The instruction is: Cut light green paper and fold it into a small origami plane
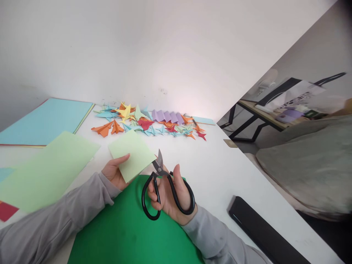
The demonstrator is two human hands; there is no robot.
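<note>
My left hand grips a light green sheet of paper, thumb on top and the other fingers underneath. In my right hand is a pair of scissors with black looped handles. Its blades are spread and point up, close to the paper's right corner; whether they touch it I cannot tell. Below both hands lies a dark green sheet on the white table.
Folded paper pieces in many colours line the wall. At left are a stack of blue paper and a larger light green sheet. A long black object lies at right. Beyond the edge stands a second table.
</note>
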